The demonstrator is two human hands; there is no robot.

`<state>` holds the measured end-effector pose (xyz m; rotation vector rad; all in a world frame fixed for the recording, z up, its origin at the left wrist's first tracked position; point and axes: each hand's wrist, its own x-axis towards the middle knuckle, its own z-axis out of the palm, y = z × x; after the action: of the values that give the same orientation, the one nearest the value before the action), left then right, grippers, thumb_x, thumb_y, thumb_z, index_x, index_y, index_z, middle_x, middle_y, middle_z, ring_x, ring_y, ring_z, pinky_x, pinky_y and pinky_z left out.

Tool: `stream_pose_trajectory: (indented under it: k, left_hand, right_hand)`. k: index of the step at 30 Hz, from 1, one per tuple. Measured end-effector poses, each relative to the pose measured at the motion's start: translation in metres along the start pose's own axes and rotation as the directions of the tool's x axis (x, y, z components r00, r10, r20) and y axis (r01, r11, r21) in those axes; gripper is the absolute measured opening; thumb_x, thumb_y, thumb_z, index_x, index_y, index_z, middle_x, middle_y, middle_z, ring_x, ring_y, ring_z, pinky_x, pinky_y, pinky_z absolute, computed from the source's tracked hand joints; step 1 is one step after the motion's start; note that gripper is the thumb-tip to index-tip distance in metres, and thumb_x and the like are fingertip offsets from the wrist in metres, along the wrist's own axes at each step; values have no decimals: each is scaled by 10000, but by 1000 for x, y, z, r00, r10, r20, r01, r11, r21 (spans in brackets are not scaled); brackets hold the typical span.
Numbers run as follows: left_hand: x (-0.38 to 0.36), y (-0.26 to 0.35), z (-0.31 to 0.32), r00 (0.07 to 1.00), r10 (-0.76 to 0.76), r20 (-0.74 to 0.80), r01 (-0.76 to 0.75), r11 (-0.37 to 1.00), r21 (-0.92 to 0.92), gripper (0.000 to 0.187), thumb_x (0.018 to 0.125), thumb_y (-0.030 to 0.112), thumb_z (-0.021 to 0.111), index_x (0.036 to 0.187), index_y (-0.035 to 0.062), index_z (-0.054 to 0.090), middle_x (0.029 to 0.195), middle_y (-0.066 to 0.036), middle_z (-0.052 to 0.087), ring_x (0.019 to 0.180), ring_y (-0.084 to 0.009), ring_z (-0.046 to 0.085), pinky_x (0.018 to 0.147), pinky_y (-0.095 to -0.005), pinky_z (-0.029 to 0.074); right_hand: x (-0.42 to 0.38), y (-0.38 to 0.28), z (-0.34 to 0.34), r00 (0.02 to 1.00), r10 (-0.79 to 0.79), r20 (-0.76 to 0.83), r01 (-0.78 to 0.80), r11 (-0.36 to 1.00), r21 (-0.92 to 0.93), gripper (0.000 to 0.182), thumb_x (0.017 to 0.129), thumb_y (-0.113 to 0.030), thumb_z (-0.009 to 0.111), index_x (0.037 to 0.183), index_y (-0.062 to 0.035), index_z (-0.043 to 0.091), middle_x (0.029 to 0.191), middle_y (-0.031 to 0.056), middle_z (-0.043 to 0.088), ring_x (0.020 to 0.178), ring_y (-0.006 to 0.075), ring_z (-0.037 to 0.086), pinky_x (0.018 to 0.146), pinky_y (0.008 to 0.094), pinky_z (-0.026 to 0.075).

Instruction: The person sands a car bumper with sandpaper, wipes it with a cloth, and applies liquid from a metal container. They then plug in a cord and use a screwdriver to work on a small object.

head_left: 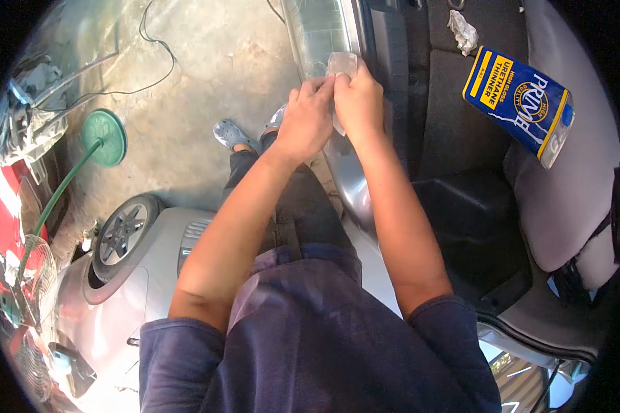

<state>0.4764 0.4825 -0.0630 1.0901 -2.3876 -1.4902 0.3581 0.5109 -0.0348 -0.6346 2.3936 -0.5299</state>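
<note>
My left hand and my right hand are close together at the edge of a silver car body. Both have their fingers closed around a pale, translucent sheet, whose top shows above the fingertips and whose lower part hangs between the hands. Most of its middle is hidden by the fingers. Beyond the sill, on the right, a blue and yellow urethane thinner can lies inside the car. A crumpled white wad rests just above the can.
On the left are a green round fan base, a wire fan guard and a black cable on the concrete floor. A second silver car with a spoked wheel stands at lower left. A grey seat is at right.
</note>
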Motion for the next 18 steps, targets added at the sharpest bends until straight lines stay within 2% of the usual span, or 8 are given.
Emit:
stream_pose_trajectory:
  k: [3,6,9,10,13,16,18]
  left_hand:
    - [-14,-3,18,993,106,53,-108,993,43,565,822,20,512,1387,36,507,1293,-187,550,1126,-406,515,1008,-468,423]
    - [-23,9,26,998,30,59,-32,999,43,568,832,17,500,1399,38,492,1317,-186,533,1133,-413,507,1015,-470,418]
    - [-3,-8,14,1000,6,-22,-5,999,46,575,831,17,503,1405,43,483,1334,-181,519,1141,-411,505,1020,-466,417]
    - [2,0,1,1000,-23,4,23,1000,4,582,826,15,503,1407,42,481,1341,-177,516,1138,-413,506,1019,-465,418]
    - [-6,4,10,998,11,62,-14,999,47,590,819,9,501,1407,44,483,1342,-176,518,1135,-415,506,1018,-463,418]
    - [-7,3,10,999,-11,32,9,998,58,591,817,13,509,1407,48,484,1344,-174,520,1129,-415,509,1021,-460,416]
    - [3,-4,1,999,-36,9,36,999,32,592,818,17,517,1408,57,485,1341,-168,522,1133,-410,508,1019,-458,418]
  right_hand:
    - [-10,37,-1,993,-90,-81,98,989,113,255,897,-180,554,1066,0,619,958,305,666,946,482,633,813,539,516]
    - [-22,34,-7,996,-34,-79,51,975,217,264,896,-194,555,1055,8,616,948,309,664,936,489,631,817,550,509]
    - [1,-3,-4,1000,-7,14,7,1000,-24,324,903,-213,569,1155,-17,621,991,292,672,960,472,641,829,532,515]
    - [7,2,4,999,-40,10,40,999,18,319,901,-209,574,1154,-21,621,992,285,674,960,468,643,824,523,518]
    - [-3,17,-2,997,-66,-39,69,994,88,280,893,-187,565,1093,3,616,951,298,668,935,483,635,808,532,514]
    - [-3,14,-1,992,-121,-41,125,982,144,288,889,-181,566,1107,2,615,950,299,668,935,483,634,812,531,512]
    - [10,-3,2,996,-85,30,83,995,48,316,890,-182,570,1158,-20,617,973,288,673,951,471,641,823,522,515]
